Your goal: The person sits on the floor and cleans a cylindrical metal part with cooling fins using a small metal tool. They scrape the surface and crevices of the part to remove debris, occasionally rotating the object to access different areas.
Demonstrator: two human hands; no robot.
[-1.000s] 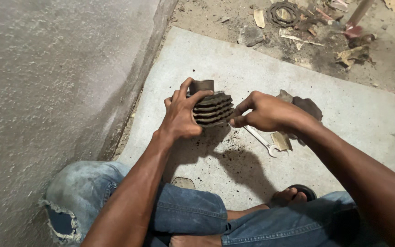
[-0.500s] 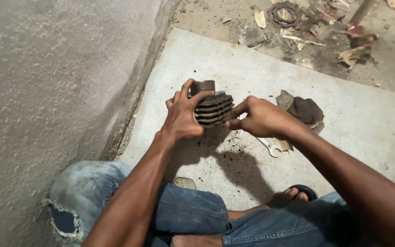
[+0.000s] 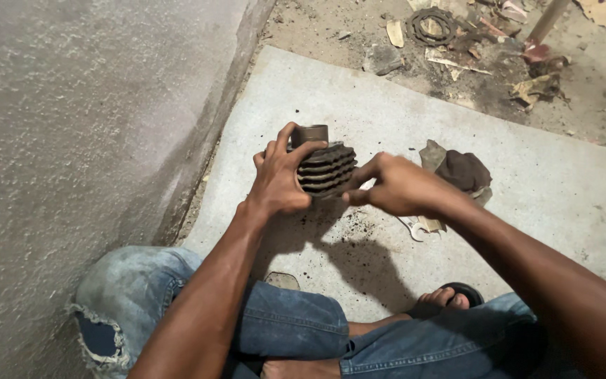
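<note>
**Concrete corner with a littered dirt floor**

A rough grey plastered wall (image 3: 71,140) fills the left side, its grainy surface running down to meet a pale concrete slab (image 3: 541,189) that stretches diagonally across the middle. The slab is smooth but stained, with dark specks and crumbs scattered near its centre. Beyond its far edge lies bare brown dirt ground (image 3: 317,28) strewn with debris: a dark toothed metal ring (image 3: 431,26), torn scraps of cardboard (image 3: 394,33), a flat grey stone (image 3: 383,60) and bits of crumpled paper. Light is soft and dim, casting a blurred shadow on the slab.
</note>
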